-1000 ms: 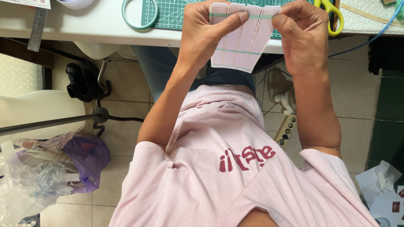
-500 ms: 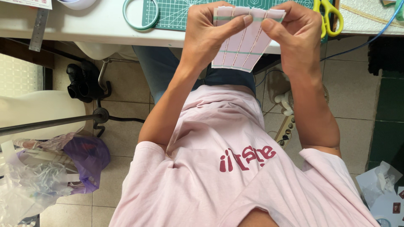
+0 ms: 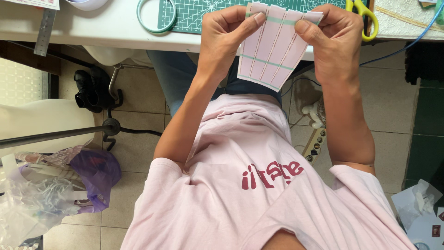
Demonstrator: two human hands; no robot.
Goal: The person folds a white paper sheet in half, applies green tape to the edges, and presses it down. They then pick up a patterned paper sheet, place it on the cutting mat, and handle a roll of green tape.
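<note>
the top edge cuts off the cutting mat [image 3: 203, 14] and scissors [image 3: 365, 18] beyond the pink sheet [image 3: 273, 51], whose upper corners hide behind fingers.

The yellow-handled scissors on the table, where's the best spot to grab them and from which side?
Probably by the yellow handle loops, the only part that shows; the blades run out of the top of the picture. The right hand is beside them but holds the pink pleated paper, so it would come from the left once freed.
</note>
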